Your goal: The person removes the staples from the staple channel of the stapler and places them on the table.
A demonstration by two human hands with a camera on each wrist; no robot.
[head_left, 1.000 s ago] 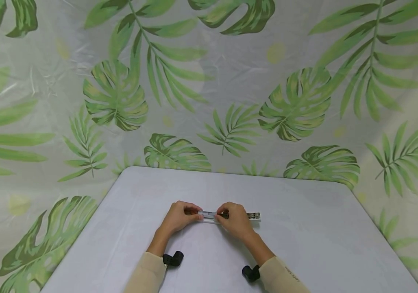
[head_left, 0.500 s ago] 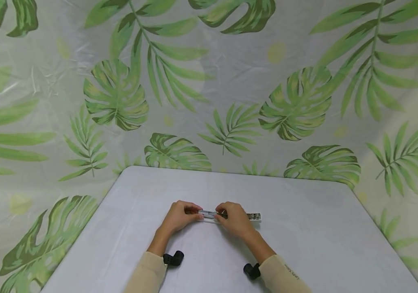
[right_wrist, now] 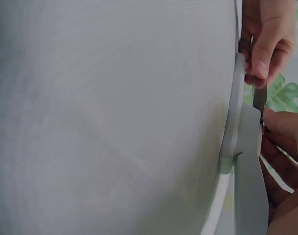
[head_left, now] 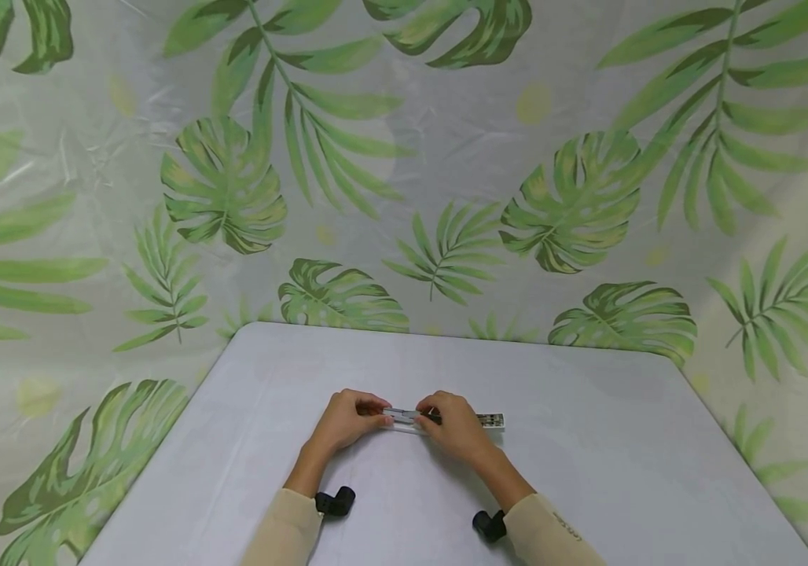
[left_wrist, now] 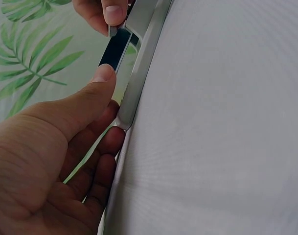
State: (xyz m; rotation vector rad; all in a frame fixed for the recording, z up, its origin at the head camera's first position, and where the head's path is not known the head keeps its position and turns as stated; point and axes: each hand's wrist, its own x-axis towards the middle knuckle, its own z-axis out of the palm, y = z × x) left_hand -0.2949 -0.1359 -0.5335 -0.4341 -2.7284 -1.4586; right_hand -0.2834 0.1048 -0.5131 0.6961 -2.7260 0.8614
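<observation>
A white stapler (head_left: pixel 407 430) lies folded wide open across the middle of the table, its cover (head_left: pixel 492 422) laid back to the right with the inner side up. My left hand (head_left: pixel 347 414) pinches the end of its metal magazine (left_wrist: pixel 114 51), the thumb on top, lower fingers by the tip of the base (left_wrist: pixel 139 83). Near the hinge, my right hand (head_left: pixel 455 423) pinches with thumb and fingertips at the magazine's other end. A small silver piece (left_wrist: pixel 112 30) shows under that thumb in the left wrist view; I cannot tell whether it is loose.
The white table (head_left: pixel 588 456) stretches around the hands, its far edge against a leaf-patterned sheet (head_left: pixel 446 157). Small black cameras (head_left: pixel 336 501) are strapped to both wrists, close over the tabletop.
</observation>
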